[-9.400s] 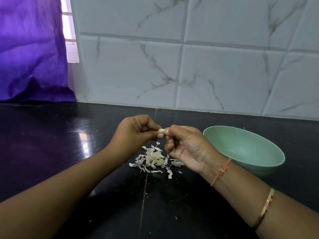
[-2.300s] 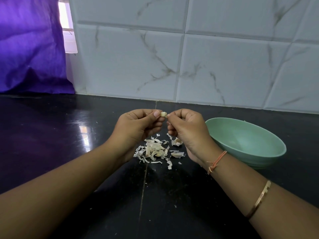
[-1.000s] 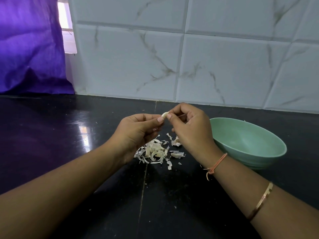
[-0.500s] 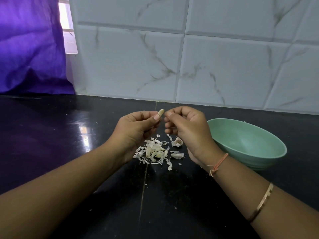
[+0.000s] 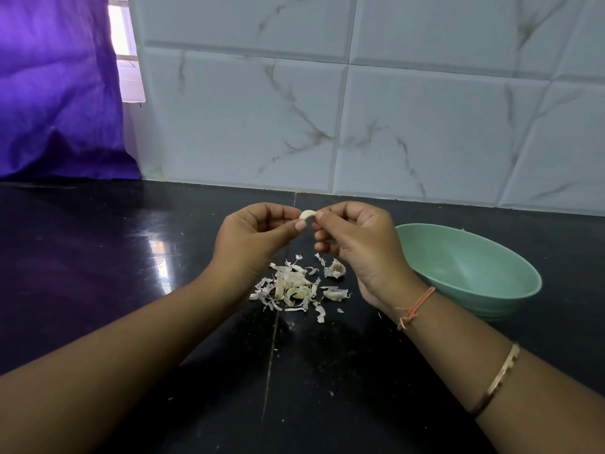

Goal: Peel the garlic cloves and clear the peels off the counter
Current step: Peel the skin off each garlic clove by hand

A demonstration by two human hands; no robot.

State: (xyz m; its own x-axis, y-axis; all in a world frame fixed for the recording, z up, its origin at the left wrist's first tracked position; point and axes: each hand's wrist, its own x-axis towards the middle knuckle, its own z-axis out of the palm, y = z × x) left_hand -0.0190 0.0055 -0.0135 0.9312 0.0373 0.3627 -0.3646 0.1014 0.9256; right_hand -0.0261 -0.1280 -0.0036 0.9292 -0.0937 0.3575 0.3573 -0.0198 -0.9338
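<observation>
Head view: my left hand (image 5: pixel 255 239) and right hand (image 5: pixel 361 242) each pinch an end of the garlic clove (image 5: pixel 307 214), above the peels (image 5: pixel 293 288) on the counter (image 5: pixel 98 273); I judge it light, slippery, best held endwise.

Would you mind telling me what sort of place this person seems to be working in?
Most likely a home kitchen: a polished black stone counter runs along a wall of marbled white tiles, and a green bowl and a heap of garlic peels sit on it.
</observation>
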